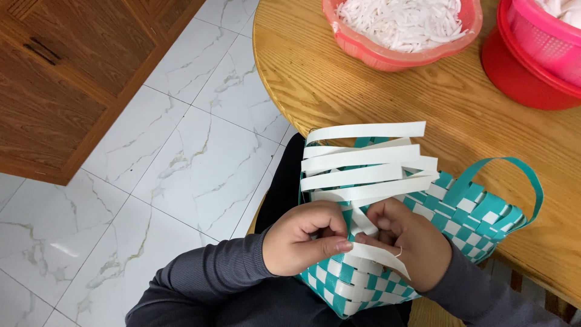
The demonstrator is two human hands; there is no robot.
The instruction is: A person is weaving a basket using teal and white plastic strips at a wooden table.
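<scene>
A: Since it's only woven plastic strip, the teal-and-white basket [387, 242] is probably light and springy, so it's best gripped at the woven wall. It's held in the lap, against the worktop [363, 79] edge.

B: Agreed. A white strip [378, 254] is pinched by the curled left hand [302, 239] and the right hand [411, 242]. The basket's bottom is cut off, and the fingertips are hidden.

You had only one view, from the camera on your head, which looked steeply down and sat close above your left hand [305, 237] and right hand [407, 242]. Both hands lay low in the middle of its picture. Beyond them it took in the round wooden table [387, 91]; to their left, the marble-tiled floor [151, 181].
</scene>
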